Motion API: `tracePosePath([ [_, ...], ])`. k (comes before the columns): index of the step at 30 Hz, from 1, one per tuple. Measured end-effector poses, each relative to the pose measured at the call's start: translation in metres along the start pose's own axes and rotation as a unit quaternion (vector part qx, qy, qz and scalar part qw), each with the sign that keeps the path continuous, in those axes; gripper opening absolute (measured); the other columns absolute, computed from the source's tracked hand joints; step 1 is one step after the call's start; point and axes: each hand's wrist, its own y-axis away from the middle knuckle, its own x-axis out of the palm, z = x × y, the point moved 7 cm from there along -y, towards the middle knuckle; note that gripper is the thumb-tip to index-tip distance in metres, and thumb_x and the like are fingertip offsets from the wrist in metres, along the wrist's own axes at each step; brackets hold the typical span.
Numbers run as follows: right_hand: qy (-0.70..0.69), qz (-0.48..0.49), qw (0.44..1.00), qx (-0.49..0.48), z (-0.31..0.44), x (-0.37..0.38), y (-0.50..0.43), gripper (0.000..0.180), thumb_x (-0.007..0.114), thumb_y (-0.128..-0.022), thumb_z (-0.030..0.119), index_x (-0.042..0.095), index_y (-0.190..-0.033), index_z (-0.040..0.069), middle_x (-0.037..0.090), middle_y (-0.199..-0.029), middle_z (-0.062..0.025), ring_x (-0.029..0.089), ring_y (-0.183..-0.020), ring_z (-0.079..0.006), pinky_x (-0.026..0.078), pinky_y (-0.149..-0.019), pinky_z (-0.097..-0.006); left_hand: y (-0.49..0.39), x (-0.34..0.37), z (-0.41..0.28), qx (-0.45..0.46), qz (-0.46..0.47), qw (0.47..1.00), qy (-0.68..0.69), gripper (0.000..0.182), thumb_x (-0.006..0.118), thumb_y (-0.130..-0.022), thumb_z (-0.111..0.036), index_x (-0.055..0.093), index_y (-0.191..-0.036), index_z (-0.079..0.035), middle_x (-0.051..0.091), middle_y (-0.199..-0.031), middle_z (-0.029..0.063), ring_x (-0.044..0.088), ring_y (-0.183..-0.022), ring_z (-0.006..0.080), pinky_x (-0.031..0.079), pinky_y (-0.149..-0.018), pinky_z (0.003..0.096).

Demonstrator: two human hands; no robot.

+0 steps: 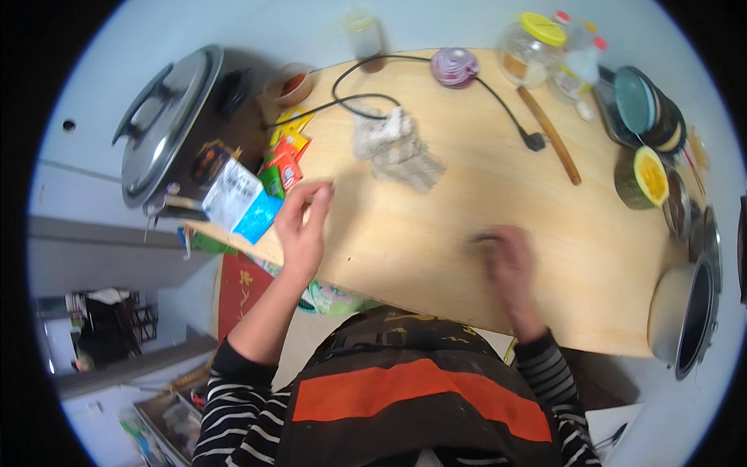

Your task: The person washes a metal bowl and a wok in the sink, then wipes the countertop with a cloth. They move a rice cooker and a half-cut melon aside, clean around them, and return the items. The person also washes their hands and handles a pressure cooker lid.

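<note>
My left hand point(303, 227) is above the table's near left edge, beside a blue and white packet point(242, 201). Its fingers are curled, thumb close to the index finger; whether anything small is pinched there I cannot tell. My right hand point(512, 262), blurred, is over the near right part of the wooden tabletop point(420, 245). A small dark object point(484, 237) juts from its fingers, too blurred to name. Farther back between the hands lies a crumpled grey-beige cloth point(400, 149), with a black power cord point(359, 105) running across it.
A large lidded electric cooker point(192, 128) stands at left, with colourful seasoning packets point(286, 154) beside it. Along the back are a cut red onion point(455, 67) and a yellow-lidded jar point(531, 49). At right are a wooden stick point(548, 135), a cut pumpkin point(642, 178) and a metal pot point(680, 315).
</note>
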Motion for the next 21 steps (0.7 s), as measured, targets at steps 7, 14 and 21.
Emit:
tracePosePath([
  [7,0.302,-0.1,0.941,0.113,-0.089,-0.117,0.082,0.035,0.047,-0.091,0.008,0.052,-0.124,-0.002,0.046,-0.129,-0.0237,0.043,-0.117,-0.0369,0.034,-0.1,-0.0444,0.193,-0.067,0.112,-0.51,-0.082,0.819,0.25,0.019,0.052,-0.091,-0.019,0.06,-0.094,-0.002,0.059,-0.073,0.0065,0.059,-0.064,0.018,0.049,-0.06,0.029],
  [14,0.228,0.075,0.969,-0.055,0.038,0.056,0.032,0.057,0.059,-0.072,0.007,0.045,-0.125,-0.008,0.05,-0.12,-0.0257,0.049,-0.105,-0.0426,0.04,-0.09,-0.048,0.202,0.021,0.143,-0.601,0.201,0.603,0.485,0.053,0.034,-0.097,-0.034,0.041,-0.132,0.005,0.05,-0.131,0.0237,0.049,-0.12,0.0358,0.037,-0.105,0.0444],
  [21,0.133,0.121,0.967,-0.181,0.136,0.192,0.038,0.046,0.058,-0.077,0.006,0.053,-0.122,-0.002,0.051,-0.124,-0.0195,0.05,-0.109,-0.0365,0.039,-0.093,-0.0446,0.166,0.033,0.14,-0.497,0.308,0.439,0.683,0.057,0.03,-0.097,-0.043,0.046,-0.131,-0.001,0.052,-0.13,0.0213,0.051,-0.12,0.0335,0.034,-0.107,0.0472],
])
